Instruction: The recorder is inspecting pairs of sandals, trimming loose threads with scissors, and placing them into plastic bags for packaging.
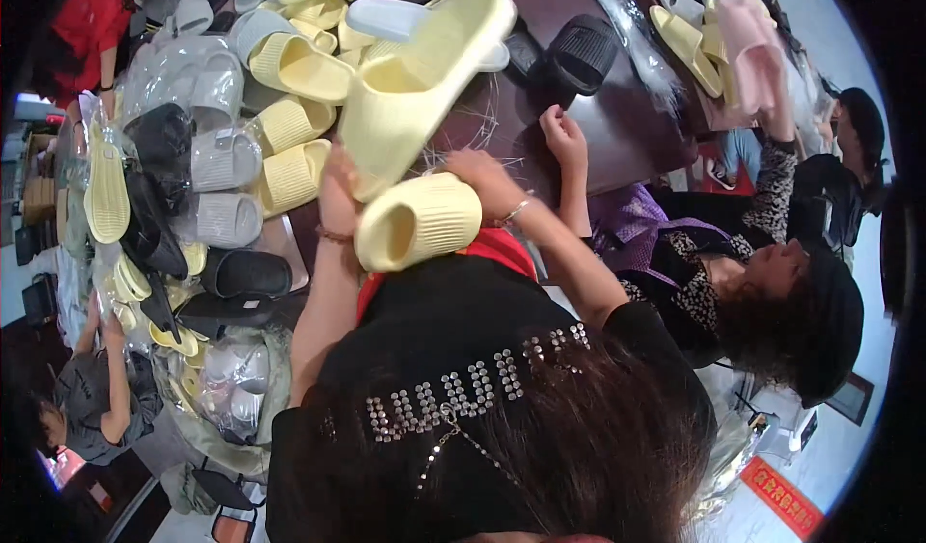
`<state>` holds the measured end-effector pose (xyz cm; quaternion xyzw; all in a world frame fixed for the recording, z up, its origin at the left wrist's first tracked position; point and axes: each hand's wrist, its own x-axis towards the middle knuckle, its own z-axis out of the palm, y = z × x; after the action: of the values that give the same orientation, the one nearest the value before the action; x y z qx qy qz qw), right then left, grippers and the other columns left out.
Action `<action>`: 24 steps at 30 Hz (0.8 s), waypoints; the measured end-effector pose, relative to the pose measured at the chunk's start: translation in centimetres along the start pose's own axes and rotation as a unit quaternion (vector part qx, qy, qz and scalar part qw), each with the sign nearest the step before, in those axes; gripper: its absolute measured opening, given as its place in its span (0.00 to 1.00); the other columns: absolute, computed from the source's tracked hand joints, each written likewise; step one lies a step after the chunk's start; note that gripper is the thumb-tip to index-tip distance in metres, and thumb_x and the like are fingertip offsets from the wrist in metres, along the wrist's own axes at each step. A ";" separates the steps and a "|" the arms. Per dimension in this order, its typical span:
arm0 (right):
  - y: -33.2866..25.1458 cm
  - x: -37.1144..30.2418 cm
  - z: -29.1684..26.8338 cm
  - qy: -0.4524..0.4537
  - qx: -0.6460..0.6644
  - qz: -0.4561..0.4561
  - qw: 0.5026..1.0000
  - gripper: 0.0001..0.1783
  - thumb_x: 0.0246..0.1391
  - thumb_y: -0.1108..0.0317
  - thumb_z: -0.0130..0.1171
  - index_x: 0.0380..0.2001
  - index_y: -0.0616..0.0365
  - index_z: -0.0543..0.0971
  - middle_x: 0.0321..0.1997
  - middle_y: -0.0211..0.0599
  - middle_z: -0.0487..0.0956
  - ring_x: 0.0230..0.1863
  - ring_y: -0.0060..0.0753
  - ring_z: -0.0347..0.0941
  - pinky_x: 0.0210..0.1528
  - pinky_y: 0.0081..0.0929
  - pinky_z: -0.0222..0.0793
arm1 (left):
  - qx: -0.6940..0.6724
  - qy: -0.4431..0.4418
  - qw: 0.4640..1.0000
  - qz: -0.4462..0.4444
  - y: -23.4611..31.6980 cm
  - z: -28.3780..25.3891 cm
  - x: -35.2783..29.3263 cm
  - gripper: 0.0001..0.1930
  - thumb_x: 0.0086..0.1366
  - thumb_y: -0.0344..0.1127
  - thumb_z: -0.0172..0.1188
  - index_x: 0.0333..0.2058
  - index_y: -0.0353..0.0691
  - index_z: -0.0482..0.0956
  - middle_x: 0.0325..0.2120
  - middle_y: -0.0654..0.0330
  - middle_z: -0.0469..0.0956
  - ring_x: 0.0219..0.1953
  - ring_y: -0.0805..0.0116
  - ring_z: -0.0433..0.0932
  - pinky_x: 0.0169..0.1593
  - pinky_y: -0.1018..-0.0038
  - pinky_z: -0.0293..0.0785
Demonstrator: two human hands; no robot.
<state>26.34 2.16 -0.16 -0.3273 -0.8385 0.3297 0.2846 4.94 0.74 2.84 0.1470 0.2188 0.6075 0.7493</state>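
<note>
Left hand (337, 194): grip closed on the big pale-yellow foam slide sandal (424, 80), held by its heel end, toe pointing up and right, lifted over the dark brown counter (617, 133).

Right hand (492, 178): on top of a second pale-yellow ribbed foam slide (417, 221), fingers curled over its strap. That slide sits between both wrists, just above the person's chest, open end facing left. Silver bracelet (516, 211) on the right wrist, thin red-brown band (334, 236) on the left.

Thin pale strands (473, 128) lie on the counter just beside the right hand.

Left of the held pair: a heap of yellow ribbed slides (289, 123), grey ribbed slides (224, 191) and black slides (246, 273), some in clear plastic bags (236, 389). A black slide (584, 53) lies further up the counter, near white slides (386, 14).

A co-worker's hand (562, 136) rests on the counter just right of the right hand, not touching it. Another person at far right holds pink slides (757, 46).
</note>
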 end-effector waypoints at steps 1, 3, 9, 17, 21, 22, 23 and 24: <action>0.5 -0.2 -0.9 -0.067 -0.038 0.065 0.995 0.15 0.40 0.67 0.53 0.36 0.58 0.71 0.38 0.36 0.72 0.43 0.41 0.67 0.46 0.31 0.60 | 0.024 0.056 0.997 0.045 1.1 -0.4 0.2 0.19 0.60 0.36 0.44 0.49 0.37 0.60 0.45 0.55 0.67 0.46 0.61 0.69 0.47 0.64 0.69; 2.6 -1.5 -2.1 -0.130 -0.073 0.128 0.980 0.14 0.42 0.69 0.52 0.36 0.58 0.71 0.40 0.35 0.72 0.42 0.40 0.68 0.45 0.29 0.62 | 0.051 0.113 0.988 0.089 3.3 -0.4 -0.2 0.19 0.60 0.36 0.44 0.50 0.37 0.60 0.46 0.55 0.67 0.46 0.61 0.69 0.48 0.64 0.69; 2.4 0.2 -2.9 0.238 0.560 0.227 0.761 0.28 0.39 0.81 0.50 0.48 0.56 0.61 0.44 0.37 0.69 0.46 0.36 0.66 0.48 0.31 0.62 | 0.249 0.155 0.948 0.122 7.2 -2.1 -4.3 0.20 0.58 0.31 0.46 0.50 0.37 0.59 0.46 0.55 0.66 0.47 0.64 0.68 0.49 0.68 0.67; 1.3 2.4 1.7 0.237 0.444 0.183 0.844 0.41 0.37 0.83 0.52 0.56 0.54 0.47 0.55 0.36 0.58 0.56 0.32 0.55 0.52 0.27 0.59 | 0.269 0.176 0.945 0.067 0.7 -2.4 -6.3 0.22 0.52 0.21 0.44 0.49 0.35 0.60 0.46 0.56 0.66 0.49 0.67 0.65 0.51 0.74 0.63; -1.5 2.0 3.4 0.186 0.525 0.249 0.793 0.44 0.36 0.84 0.52 0.56 0.53 0.45 0.57 0.38 0.56 0.57 0.35 0.54 0.53 0.27 0.57 | 0.309 0.241 0.908 0.147 -4.2 -1.9 -4.4 0.21 0.52 0.19 0.42 0.47 0.35 0.62 0.43 0.58 0.66 0.46 0.69 0.66 0.49 0.75 0.63; -1.8 1.9 3.1 0.176 0.529 0.245 0.793 0.44 0.36 0.84 0.52 0.56 0.53 0.45 0.57 0.38 0.56 0.57 0.35 0.54 0.53 0.27 0.57 | 0.300 0.233 0.913 0.146 -4.6 -0.5 -4.0 0.20 0.53 0.21 0.43 0.48 0.34 0.60 0.43 0.58 0.66 0.46 0.69 0.66 0.49 0.74 0.64; -1.9 1.9 2.3 0.188 0.509 0.218 0.811 0.44 0.36 0.85 0.51 0.56 0.54 0.44 0.57 0.38 0.55 0.57 0.34 0.54 0.53 0.27 0.57 | 0.291 0.228 0.917 0.147 -4.5 0.8 -3.7 0.20 0.55 0.23 0.44 0.48 0.34 0.59 0.43 0.58 0.65 0.46 0.68 0.66 0.49 0.74 0.65; -1.8 1.8 1.5 0.201 0.489 0.190 0.827 0.44 0.37 0.85 0.51 0.57 0.54 0.43 0.57 0.39 0.55 0.57 0.34 0.54 0.54 0.27 0.57 | 0.309 0.212 0.914 0.153 -4.7 0.6 -3.4 0.20 0.55 0.23 0.44 0.48 0.34 0.59 0.44 0.58 0.65 0.47 0.68 0.65 0.49 0.74 0.65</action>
<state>23.51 1.90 0.72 -0.3574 -0.4133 0.6710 0.5012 8.71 -3.57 1.60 0.2711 0.5243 0.6337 0.5001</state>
